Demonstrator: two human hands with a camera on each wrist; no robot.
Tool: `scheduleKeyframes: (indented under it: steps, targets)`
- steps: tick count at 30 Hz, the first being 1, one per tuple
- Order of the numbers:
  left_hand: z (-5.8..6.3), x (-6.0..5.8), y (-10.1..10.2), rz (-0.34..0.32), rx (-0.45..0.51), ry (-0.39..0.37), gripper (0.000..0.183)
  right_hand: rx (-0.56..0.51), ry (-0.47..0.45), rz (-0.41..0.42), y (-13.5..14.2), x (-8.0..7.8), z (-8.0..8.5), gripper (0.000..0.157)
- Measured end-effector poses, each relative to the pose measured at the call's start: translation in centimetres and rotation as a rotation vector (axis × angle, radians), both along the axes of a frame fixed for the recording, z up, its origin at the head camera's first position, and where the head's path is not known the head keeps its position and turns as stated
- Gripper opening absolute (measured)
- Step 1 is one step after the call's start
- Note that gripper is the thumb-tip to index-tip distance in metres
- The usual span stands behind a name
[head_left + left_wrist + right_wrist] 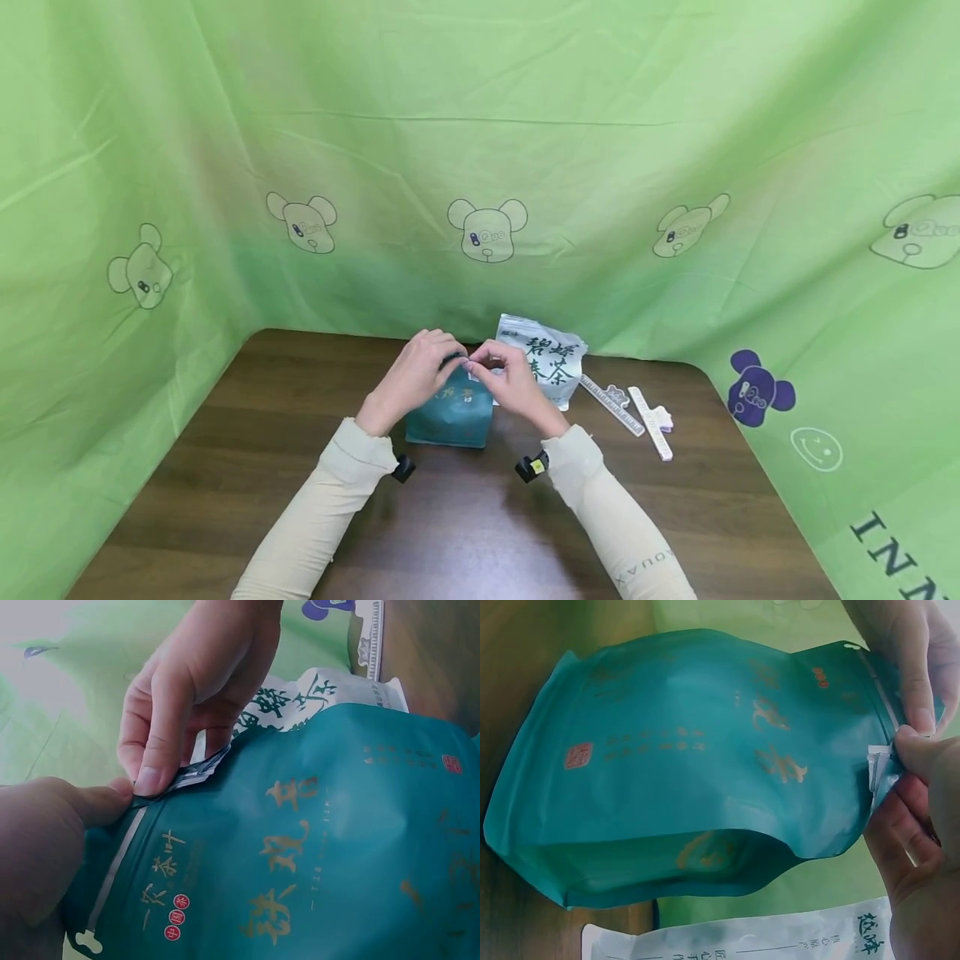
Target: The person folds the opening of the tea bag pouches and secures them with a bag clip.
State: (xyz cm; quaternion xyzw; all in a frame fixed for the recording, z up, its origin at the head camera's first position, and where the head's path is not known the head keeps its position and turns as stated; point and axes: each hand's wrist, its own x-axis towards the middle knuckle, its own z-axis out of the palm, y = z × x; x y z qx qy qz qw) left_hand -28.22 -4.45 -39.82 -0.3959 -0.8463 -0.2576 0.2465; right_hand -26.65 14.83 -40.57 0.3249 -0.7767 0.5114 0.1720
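Observation:
A teal pouch of tea (452, 412) with gold characters stands upright on the table. At its top edge my left hand (420, 371) pinches one side of the mouth with thumb and finger, as the left wrist view shows. Thumb to thumb with it, my right hand (512, 383) pinches the same edge. A small silvery packet with a ridged end (880, 769) sits at the pouch mouth, under the curled fingers of the right hand. What lies inside the pouch is hidden.
Behind and right of the teal pouch leans a white tea pouch (557, 354) with dark green characters. Two pale bag clips, one with ruler-like marks (613, 406) and one plain (651, 423), lie farther right. A green printed cloth (487, 150) surrounds the wooden table (300, 417).

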Motion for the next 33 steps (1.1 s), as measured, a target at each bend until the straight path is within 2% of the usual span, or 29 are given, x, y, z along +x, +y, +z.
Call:
scheduleKeyframes:
  steps: [4,13,26,33]
  targets:
    - [-0.05,-0.10,0.27,0.001,0.009,0.011,0.006,0.004,-0.006,0.000,0.24,-0.13,0.05,0.005]
    - [-0.19,-0.32,0.22,0.007,0.014,-0.010,0.006,-0.026,-0.101,-0.008,0.49,-0.06,-0.49,0.007]
    - [-0.26,-0.38,0.18,0.007,0.024,-0.007,0.005,-0.033,-0.024,0.032,0.39,-0.27,-0.39,0.006]
    - [-0.23,-0.39,0.24,0.001,0.027,-0.003,0.005,-0.042,-0.033,0.042,0.30,-0.38,-0.74,0.005]
